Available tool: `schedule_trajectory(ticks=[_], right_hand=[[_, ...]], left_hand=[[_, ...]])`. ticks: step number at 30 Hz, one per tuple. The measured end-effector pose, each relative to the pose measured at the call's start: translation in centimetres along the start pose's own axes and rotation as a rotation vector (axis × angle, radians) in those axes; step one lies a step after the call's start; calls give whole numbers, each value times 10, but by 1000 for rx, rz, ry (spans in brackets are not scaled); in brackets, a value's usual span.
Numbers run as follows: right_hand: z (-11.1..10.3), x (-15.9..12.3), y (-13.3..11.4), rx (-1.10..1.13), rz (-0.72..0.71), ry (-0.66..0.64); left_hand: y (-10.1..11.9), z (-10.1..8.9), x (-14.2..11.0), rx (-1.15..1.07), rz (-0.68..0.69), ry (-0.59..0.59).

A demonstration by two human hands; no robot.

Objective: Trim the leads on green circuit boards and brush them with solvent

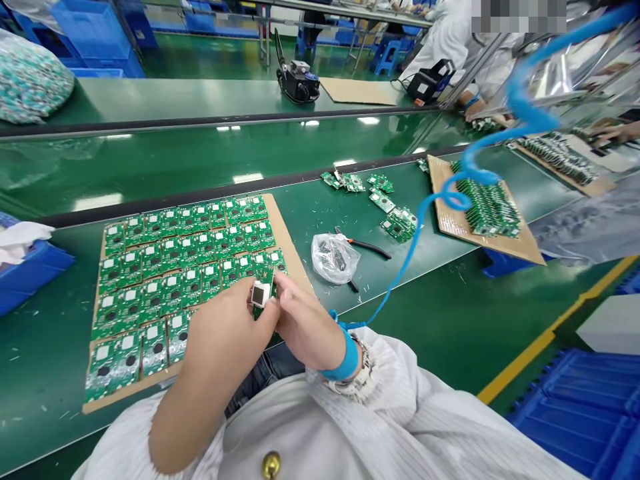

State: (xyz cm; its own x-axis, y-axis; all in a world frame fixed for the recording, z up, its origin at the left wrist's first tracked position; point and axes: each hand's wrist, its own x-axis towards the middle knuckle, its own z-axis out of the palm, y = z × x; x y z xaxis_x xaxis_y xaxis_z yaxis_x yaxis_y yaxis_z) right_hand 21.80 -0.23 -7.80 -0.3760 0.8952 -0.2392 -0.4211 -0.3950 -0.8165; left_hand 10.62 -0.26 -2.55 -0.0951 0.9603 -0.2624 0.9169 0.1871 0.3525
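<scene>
My left hand [220, 330] and my right hand [310, 323] meet in front of me, both closed on a small green circuit board [273, 283]. Beside the left thumb a white part with a dark square face [259, 295] shows on it; fingers hide the rest. Just beyond and to the left lies a cardboard sheet [293, 263] bearing rows of similar boards [173, 250] with white squares. To the right of my hands is a clear plastic bag [334, 257] of dark small parts, with cutters [370, 249] with black and orange handles beside it.
A coiled blue cord [413, 247] runs from my right wristband [347, 357]. Loose boards [400, 223] and a second cardboard [525, 243] with stacked boards lie right. A blue bin [35, 273] stands left. Behind the belt is a black device [299, 83]. A co-worker's hand [473, 107] shows far right.
</scene>
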Motion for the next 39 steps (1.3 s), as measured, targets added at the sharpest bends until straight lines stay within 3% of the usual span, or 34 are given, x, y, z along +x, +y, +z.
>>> schedule_trajectory(ticks=[3,6,12,14,17,24,28,32,35,39], right_hand=[[0,2,2,106,66,48],[0,4,1,124,35,86],[-1,9,2,179,56,49],[-1,12,5,165,42,58],[-1,16,9,135,16,90],[-3,20,11,95,-42,75],[-5,22,12,80,-76,34],[-5,23,13,62,-57,41],[-4,21,10,68,-48,57],[-1,17,2,113,-25,36]], left_hand=[[-4,-1,-1,-112,15,33],[-11,-1,-2,-241,5,102],[-25,5,0,-838,-240,173],[-25,8,0,-931,-288,176],[-20,12,-3,-841,-266,187],[-17,14,-2,-427,-67,172],[-21,16,0,-581,-131,68],[-17,19,-1,-865,-251,78],[-14,16,-4,-795,-244,53],[-11,11,-4,-461,-123,68]])
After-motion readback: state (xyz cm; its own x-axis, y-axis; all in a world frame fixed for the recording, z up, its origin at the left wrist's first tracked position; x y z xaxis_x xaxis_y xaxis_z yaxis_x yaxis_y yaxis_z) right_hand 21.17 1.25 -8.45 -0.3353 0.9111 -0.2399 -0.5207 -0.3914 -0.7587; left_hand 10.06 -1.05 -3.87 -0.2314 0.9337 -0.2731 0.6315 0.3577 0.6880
